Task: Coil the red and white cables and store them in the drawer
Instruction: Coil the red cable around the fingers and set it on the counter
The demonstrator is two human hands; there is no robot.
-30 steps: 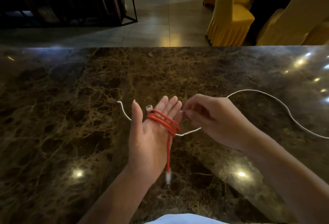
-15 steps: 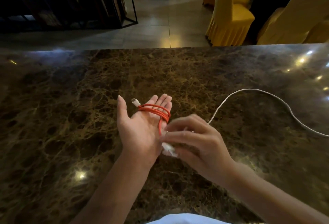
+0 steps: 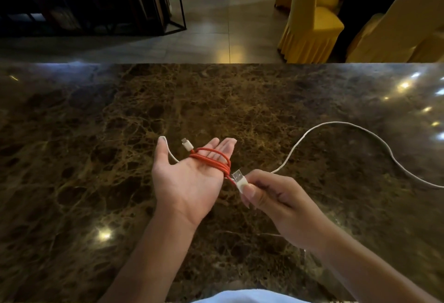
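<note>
Over the marble table (image 3: 240, 100), where the white cable (image 3: 346, 123) trails right, my left hand (image 3: 189, 177) lies flat, fingers outstretched, the red cable (image 3: 211, 159) coiled round them; my right hand (image 3: 271, 197) pinches its USB plug (image 3: 239, 178).

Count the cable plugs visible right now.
2. A small white plug sticks up beyond the left hand fingers; a USB plug is pinched in the right hand. The white cable ends aren't visible.

Above the counter (image 3: 96, 158), the coiled cable (image 3: 211, 160) sits around the left hand (image 3: 189, 177); the right hand (image 3: 271, 197) is just right of it. The other cable (image 3: 348, 124) lies on the counter farther right. Chairs (image 3: 310, 19) stand behind.
</note>
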